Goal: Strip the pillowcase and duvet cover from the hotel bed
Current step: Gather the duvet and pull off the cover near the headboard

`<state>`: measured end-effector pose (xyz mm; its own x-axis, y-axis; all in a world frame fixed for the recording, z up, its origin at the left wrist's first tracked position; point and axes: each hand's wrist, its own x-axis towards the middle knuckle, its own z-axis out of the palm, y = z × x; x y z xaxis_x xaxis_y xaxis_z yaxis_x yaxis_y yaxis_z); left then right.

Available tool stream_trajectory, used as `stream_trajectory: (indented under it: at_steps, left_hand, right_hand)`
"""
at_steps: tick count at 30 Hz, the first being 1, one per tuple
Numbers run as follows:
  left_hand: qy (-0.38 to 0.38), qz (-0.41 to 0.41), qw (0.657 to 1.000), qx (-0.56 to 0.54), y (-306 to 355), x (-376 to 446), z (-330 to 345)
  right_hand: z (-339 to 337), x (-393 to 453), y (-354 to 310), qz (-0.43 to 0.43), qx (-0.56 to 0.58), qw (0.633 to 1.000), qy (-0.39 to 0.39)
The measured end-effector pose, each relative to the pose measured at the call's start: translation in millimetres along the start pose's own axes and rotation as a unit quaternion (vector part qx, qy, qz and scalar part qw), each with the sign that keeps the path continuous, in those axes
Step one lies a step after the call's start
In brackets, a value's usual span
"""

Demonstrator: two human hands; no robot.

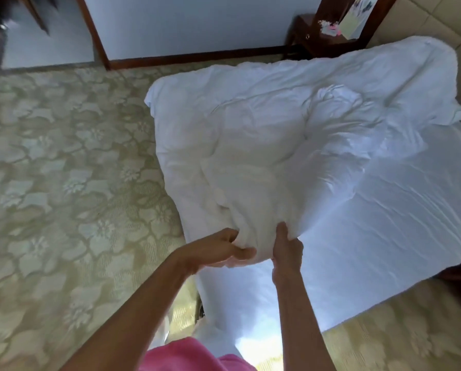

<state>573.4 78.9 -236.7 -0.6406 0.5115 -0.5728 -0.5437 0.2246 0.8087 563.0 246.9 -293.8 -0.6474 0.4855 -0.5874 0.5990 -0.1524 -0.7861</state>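
Both hands' fingers (230, 234) bunch the duvet cover's (291, 135) near edge.

The white duvet cover (291, 145), creased and bunched with the duvet's bulk showing faintly through it, lies spread over the far part of the bed and hangs over its left edge, its near end gathered into a tight wad and lifted off the sheet

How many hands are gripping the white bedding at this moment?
2. The left hand grips the near end of the duvet from the left; the right hand pinches it beside, on the right.
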Motion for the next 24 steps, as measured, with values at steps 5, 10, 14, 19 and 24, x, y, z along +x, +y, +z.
stream_trajectory:
  at_steps: [5, 10, 14, 19, 24]
  left_hand:
    - [0.125, -0.064, 0.941, -0.308, -20.8, 3.1, -12.7]
    - [0.229, -0.076, 0.904, -0.354, -20.7, 42.2, 21.2]
    - [0.271, -0.010, 0.915, -0.299, -24.8, 50.3, 55.9]
    - [0.190, 0.053, 0.950, -0.243, -25.5, -0.9, 76.1]
    - [0.123, 0.076, 0.983, -0.116, -38.3, -53.4, 87.5]
  right_hand:
    - [-0.1, -23.7, -1.2, -0.131, -0.106, 0.985, -0.040]
    - [-44.7, -41.4, 29.3, -0.218, -0.242, 0.939, -0.110]
    - [-80.7, -55.4, 48.5, -0.214, -0.343, 0.910, -0.092]
    - [-101.6, -66.1, 59.7, -0.288, -0.326, 0.899, -0.057]
    - [-119.7, -50.7, 32.6, -0.407, -0.416, 0.809, -0.082]
